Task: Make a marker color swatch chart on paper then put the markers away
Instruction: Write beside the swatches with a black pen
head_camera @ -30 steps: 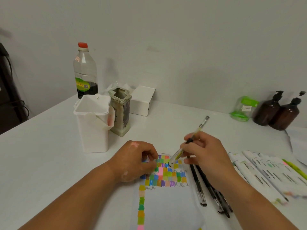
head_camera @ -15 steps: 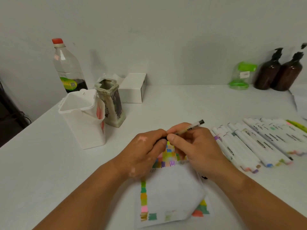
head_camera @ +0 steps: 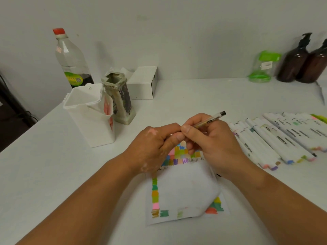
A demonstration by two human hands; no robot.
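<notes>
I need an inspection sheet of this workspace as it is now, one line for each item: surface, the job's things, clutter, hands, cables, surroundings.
Surface: white table, everything stands or lies on it.
Job's things: paper with colour swatches, lower right corner lifted; markers lying in rows on the right; pen; white holder, open, on the left.
Clutter: red-capped bottle, square vase, white box, green pack, two brown pump bottles.
Hands: right hand grips the pen; left hand curls its fingers at the pen's lower end, its grip hidden.
Cables: perhaps one by the dark thing at the left edge; too dim to tell.
Surroundings: plain light wall.
</notes>
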